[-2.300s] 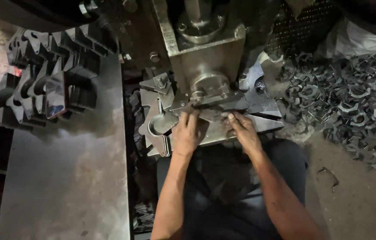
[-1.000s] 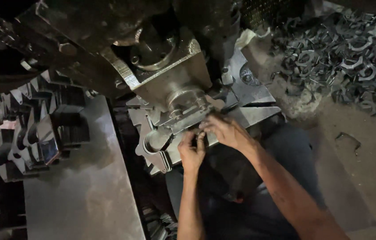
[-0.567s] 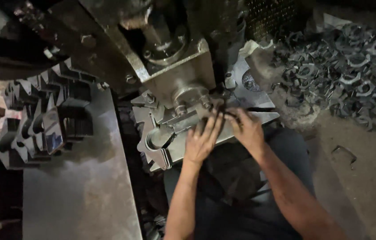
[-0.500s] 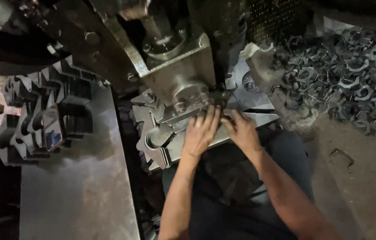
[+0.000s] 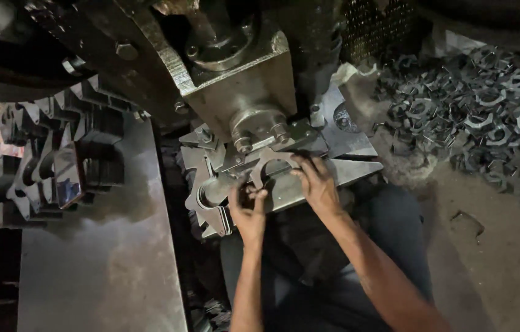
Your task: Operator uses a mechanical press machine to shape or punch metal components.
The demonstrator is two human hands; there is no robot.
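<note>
Since earlier, left hand [image 5: 249, 212] withdrew; metal blank [image 5: 272, 178] lies beneath right fingers [image 5: 304, 167].

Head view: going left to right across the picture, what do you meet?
Stack of cut metal plates → flat steel sheet → left hand → right hand → heap of punched metal pieces.

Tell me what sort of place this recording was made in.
Most likely a small metal stamping workshop. A heavy press ram stands over a steel die plate where the left hand and right hand work, with a heap of punched metal blanks on the floor and stacked cut plates alongside.
</note>
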